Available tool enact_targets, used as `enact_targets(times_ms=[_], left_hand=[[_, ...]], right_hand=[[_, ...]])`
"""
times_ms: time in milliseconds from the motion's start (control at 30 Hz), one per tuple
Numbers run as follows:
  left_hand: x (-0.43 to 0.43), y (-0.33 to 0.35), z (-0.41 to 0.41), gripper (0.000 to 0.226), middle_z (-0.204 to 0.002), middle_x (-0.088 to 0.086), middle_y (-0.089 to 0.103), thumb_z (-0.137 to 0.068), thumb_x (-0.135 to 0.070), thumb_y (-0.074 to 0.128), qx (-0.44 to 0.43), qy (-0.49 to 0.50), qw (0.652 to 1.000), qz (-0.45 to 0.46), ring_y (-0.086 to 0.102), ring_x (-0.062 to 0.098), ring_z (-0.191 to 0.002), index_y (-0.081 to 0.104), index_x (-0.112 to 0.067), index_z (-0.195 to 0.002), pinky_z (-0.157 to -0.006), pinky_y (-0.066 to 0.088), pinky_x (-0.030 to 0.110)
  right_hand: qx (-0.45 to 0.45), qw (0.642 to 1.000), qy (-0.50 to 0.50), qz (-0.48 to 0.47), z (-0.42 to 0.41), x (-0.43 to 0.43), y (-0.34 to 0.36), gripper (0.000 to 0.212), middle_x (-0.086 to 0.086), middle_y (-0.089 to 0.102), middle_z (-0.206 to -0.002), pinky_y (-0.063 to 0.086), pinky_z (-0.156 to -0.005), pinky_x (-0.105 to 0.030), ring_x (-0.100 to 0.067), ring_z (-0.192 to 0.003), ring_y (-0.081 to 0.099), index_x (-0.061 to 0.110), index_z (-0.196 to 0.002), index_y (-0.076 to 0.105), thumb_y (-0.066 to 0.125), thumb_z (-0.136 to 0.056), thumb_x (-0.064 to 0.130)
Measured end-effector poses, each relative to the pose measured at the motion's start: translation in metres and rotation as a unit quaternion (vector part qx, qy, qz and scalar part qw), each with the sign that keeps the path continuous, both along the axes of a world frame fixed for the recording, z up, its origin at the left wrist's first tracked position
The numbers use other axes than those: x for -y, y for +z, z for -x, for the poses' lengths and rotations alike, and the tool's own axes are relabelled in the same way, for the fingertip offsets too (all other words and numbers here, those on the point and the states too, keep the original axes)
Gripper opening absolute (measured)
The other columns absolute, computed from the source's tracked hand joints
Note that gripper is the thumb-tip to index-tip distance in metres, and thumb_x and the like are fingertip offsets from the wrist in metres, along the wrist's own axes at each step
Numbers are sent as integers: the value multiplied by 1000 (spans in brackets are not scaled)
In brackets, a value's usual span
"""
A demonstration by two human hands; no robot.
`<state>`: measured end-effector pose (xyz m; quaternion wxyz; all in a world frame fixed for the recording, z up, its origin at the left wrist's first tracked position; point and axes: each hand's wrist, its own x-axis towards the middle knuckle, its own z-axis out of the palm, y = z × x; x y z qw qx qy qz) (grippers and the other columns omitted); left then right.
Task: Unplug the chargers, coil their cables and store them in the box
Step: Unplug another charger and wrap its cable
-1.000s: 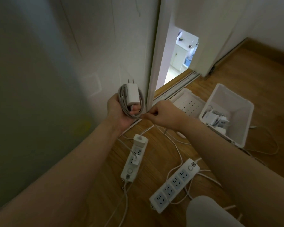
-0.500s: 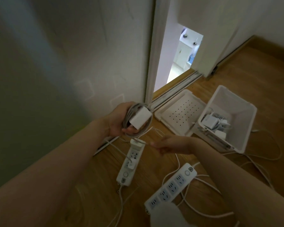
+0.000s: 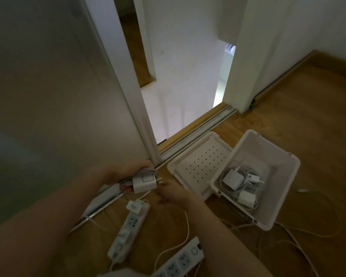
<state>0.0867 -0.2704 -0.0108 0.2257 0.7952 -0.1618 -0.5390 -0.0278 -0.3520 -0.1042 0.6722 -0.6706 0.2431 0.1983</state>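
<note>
My left hand [image 3: 126, 172] grips a white charger [image 3: 144, 182] with its grey cable coiled around it, low over the floor beside the door frame. My right hand [image 3: 171, 193] hovers just right of the charger, fingers loose and holding nothing; it is blurred. The white box [image 3: 276, 156] stands to the right with several coiled chargers [image 3: 240, 182] inside. A white power strip [image 3: 128, 230] lies below my hands with two chargers plugged in, one of them [image 3: 135, 205] at its top end. A second power strip [image 3: 180, 260] lies at the bottom.
The box's perforated white lid [image 3: 200, 164] lies flat on the wooden floor, against the box's left side. Loose white cables [image 3: 300, 242] trail over the floor around the box and strips. A sliding door track [image 3: 198, 128] and white door frame [image 3: 142, 116] stand behind.
My left hand lowered the coiled charger and turned it flat. My right hand let go of the cable end and now hovers beside the charger. The view has swung toward the box.
</note>
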Motion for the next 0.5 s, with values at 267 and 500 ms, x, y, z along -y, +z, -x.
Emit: enact_targets(times_ms=[267,500], left_hand=[[5,36,8,32,-52,-3,50,-101,-31,31,140,-89,983,76,45,8,-43,58,-15,-96,-48,39,19],[-22,23,-7,30,-73,7,55,-99,-40,33,224,-23,971,84,55,19,-59,40,-12,-91,-65,46,34]], right_hand=[[90,967,44,236,-35,65,81,36,3,44,-53,37,-58,-22,-9,-51,39,24,-58,70,58,-88,41],[114,931,15,347,-52,53,111,30,-6,64,-68,47,-69,-35,-16,-63,54,19,-62,67,56,-86,34]])
